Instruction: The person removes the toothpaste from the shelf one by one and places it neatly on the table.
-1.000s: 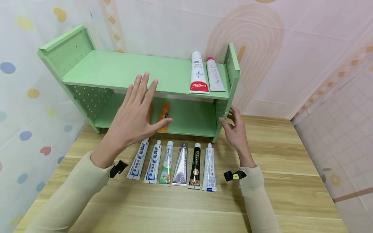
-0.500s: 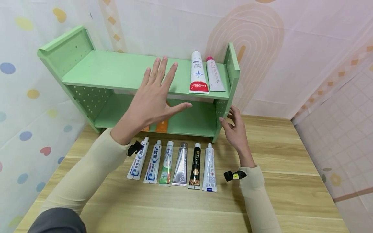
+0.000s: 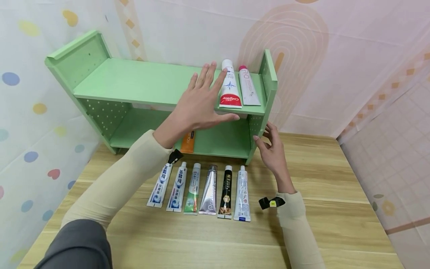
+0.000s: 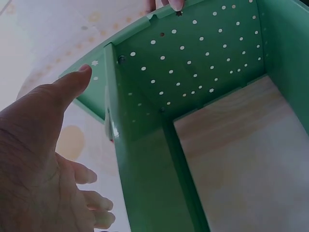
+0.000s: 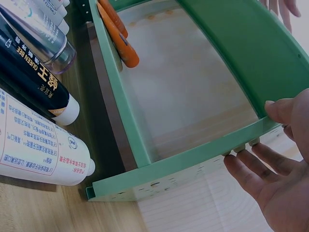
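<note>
The right hand holds the right side wall of the green shelf, with its fingers bent round the wall's edge and the thumb on the inner side. The left hand is flat and wide, holding nothing, with its fingers spread over the front of the top board of the shelf, and its fingertips just beside the white tube with the red end. Nearest, in front of the shelf, six tubes lie in a row on the wooden table. Inside the shelf, on the bottom board, lie orange tubes. At the right end of the top board, the white tube lies beside a pale tube with a pink cap. I think the white tube is light and soft, so it will squash if it is squeezed hard. Its skin looks smooth and a bit slippery. A good place to hold it looks to be the middle, from both sides, with a gentle pinch.
</note>
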The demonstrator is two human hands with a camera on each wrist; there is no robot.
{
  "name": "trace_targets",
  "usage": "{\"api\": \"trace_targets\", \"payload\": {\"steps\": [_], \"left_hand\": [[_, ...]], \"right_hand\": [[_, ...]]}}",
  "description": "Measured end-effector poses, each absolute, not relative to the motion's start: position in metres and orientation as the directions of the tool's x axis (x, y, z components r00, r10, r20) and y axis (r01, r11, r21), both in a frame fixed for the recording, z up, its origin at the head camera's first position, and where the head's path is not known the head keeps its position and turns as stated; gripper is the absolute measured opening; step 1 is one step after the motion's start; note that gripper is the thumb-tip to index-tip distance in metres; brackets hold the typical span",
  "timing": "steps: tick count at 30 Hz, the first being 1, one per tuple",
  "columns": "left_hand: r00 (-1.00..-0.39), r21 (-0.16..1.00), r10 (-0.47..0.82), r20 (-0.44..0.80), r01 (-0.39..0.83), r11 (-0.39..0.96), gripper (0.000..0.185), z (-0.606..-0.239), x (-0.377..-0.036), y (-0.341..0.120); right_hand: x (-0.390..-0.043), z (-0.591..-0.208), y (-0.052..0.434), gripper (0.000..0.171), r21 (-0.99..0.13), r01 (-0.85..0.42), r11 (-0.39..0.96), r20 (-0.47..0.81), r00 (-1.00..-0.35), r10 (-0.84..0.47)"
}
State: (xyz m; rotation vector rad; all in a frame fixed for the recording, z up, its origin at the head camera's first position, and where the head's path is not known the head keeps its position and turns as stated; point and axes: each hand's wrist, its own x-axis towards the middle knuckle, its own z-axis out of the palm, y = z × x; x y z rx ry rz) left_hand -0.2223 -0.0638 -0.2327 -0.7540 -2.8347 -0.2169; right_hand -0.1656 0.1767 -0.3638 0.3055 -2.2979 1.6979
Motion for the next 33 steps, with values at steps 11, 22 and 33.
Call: {"api": "trace_targets", "payload": {"steps": [11,22,33], "left_hand": [[-0.857,0.082,0.503,0.115,0.512,0.855,0.132,-0.230,-0.241,-0.034],[-0.862,0.032,0.505,0.055,0.507,0.862,0.137,-0.231,-0.248,-0.012],[-0.864,-0.001,0.501,0.054,0.502,0.865,0.122,-0.233,-0.246,-0.013]], "right_hand": [[-0.164,-0.363,0.178,0.058,-0.899,-0.317,0.302,0.331,-0.944,-0.008],[-0.183,-0.391,0.187,0.060,-0.891,-0.355,0.282,0.368,-0.930,-0.007],[-0.184,-0.391,0.185,0.058,-0.891,-0.365,0.269,0.377,-0.926,-0.008]]}}
